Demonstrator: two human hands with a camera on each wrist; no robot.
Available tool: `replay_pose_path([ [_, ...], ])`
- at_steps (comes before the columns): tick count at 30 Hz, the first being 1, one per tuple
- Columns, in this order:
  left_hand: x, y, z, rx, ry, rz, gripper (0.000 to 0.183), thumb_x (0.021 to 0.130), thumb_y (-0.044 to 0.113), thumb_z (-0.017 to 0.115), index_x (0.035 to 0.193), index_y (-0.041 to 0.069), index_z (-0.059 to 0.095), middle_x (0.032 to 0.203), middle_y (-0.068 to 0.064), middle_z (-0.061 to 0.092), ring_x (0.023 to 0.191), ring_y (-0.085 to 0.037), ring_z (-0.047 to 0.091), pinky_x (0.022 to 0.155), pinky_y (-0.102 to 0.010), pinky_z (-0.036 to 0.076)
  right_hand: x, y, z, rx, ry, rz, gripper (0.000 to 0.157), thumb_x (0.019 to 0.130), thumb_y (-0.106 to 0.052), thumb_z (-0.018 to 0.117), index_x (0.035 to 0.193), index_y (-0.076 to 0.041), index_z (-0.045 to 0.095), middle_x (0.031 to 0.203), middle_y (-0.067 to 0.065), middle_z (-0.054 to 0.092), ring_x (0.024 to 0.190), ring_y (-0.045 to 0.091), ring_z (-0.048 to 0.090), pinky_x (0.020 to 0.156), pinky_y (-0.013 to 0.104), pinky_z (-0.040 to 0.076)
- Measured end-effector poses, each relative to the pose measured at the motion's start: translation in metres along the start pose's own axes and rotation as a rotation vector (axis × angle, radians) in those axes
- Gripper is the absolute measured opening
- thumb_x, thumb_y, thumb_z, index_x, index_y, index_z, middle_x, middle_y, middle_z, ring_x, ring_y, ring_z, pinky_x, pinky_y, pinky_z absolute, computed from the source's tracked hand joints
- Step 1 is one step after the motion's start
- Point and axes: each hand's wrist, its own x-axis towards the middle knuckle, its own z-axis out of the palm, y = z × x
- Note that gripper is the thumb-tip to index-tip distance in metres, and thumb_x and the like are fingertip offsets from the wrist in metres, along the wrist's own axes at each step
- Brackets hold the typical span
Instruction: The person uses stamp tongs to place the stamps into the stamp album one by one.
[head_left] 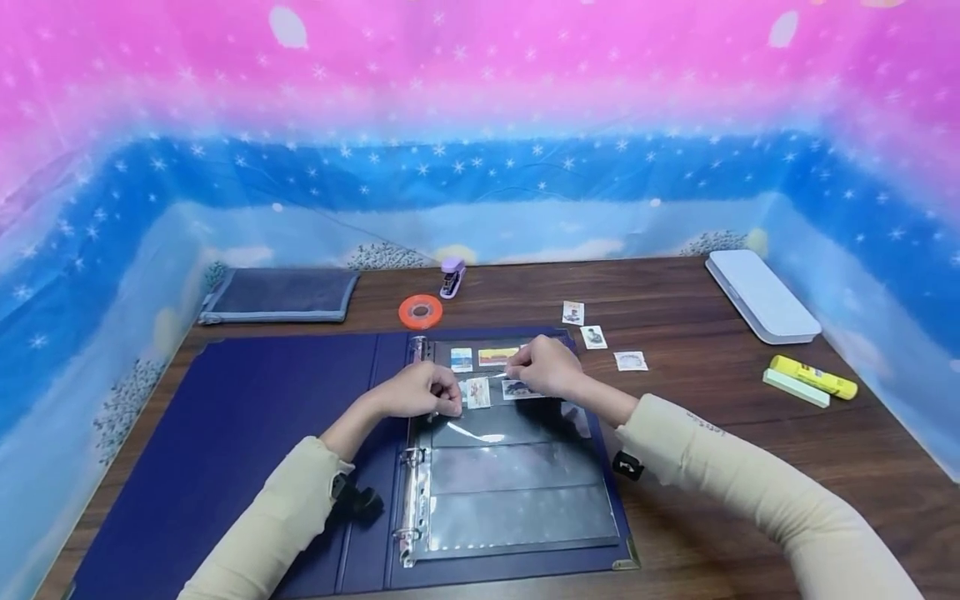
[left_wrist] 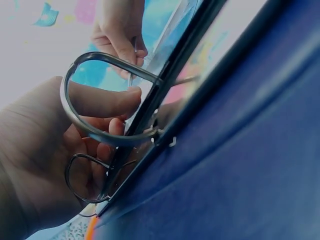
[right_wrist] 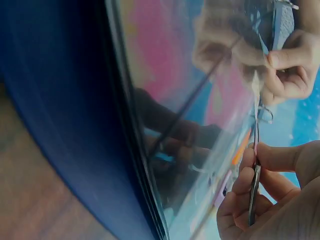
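A binder album point(head_left: 270, 433) lies open, its clear pocket page point(head_left: 517, 467) on the rings. My right hand point(head_left: 547, 367) holds metal tweezers point(right_wrist: 255, 187) between thumb and fingers, with their tip pointing left over the upper pockets. My left hand point(head_left: 420, 392) is by the rings and pinches the edge of a clear pocket, partly hidden by the fingers. Between the hands a small stamp point(head_left: 477, 392) sits in the second row. Above it are a blue stamp point(head_left: 461, 360) and a yellow-red stamp point(head_left: 495, 357). A dark-printed stamp point(head_left: 517, 389) lies under my right hand.
Loose stamps point(head_left: 593, 337) lie right of the binder. Behind are an orange tape roll point(head_left: 420, 312), a purple stapler point(head_left: 452, 277) and a mesh pouch point(head_left: 281, 294). To the right are a white case point(head_left: 761, 296), a glue stick point(head_left: 813, 377) and a pale green bar point(head_left: 796, 388).
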Motion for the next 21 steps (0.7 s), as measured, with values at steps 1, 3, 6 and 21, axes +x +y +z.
replay_pose_path([
  [1,0.000,0.000,0.000,-0.001,0.000,-0.003,0.006,0.081,0.008,0.067,0.078,0.003,0.068,0.068,-0.003,0.055,0.053,-0.004,0.044,0.058,-0.020,0.040,0.000,0.000,0.003,-0.003,-0.004,-0.004,0.015,0.087,-0.024,0.063,0.092,-0.017,0.076,0.103,0.002,0.072,0.062,0.008,0.056,0.053,0.021,0.034],
  [3,-0.001,-0.001,0.001,0.001,-0.002,-0.005,0.007,0.082,0.009,0.067,0.079,0.003,0.068,0.068,-0.002,0.055,0.054,-0.004,0.044,0.058,-0.020,0.039,-0.001,0.000,0.008,-0.006,-0.017,-0.019,0.014,0.087,-0.023,0.064,0.088,-0.017,0.076,0.103,0.002,0.072,0.075,0.010,0.061,0.060,0.021,0.039],
  [6,0.001,-0.002,0.002,0.002,-0.004,-0.006,0.007,0.082,0.009,0.066,0.079,0.003,0.068,0.068,0.001,0.053,0.054,-0.004,0.043,0.058,-0.020,0.039,-0.002,0.000,0.014,0.001,-0.028,-0.042,0.013,0.085,-0.020,0.065,0.085,-0.015,0.077,0.098,0.001,0.073,0.083,0.011,0.062,0.067,0.022,0.043],
  [21,0.002,-0.003,0.001,0.006,-0.002,-0.033,0.005,0.082,0.010,0.066,0.079,0.007,0.069,0.065,0.004,0.054,0.054,-0.004,0.044,0.057,-0.019,0.038,-0.005,-0.009,0.026,0.095,-0.030,0.048,0.012,0.084,-0.021,0.067,0.088,-0.014,0.077,0.090,0.001,0.074,0.076,0.009,0.059,0.071,0.024,0.045],
])
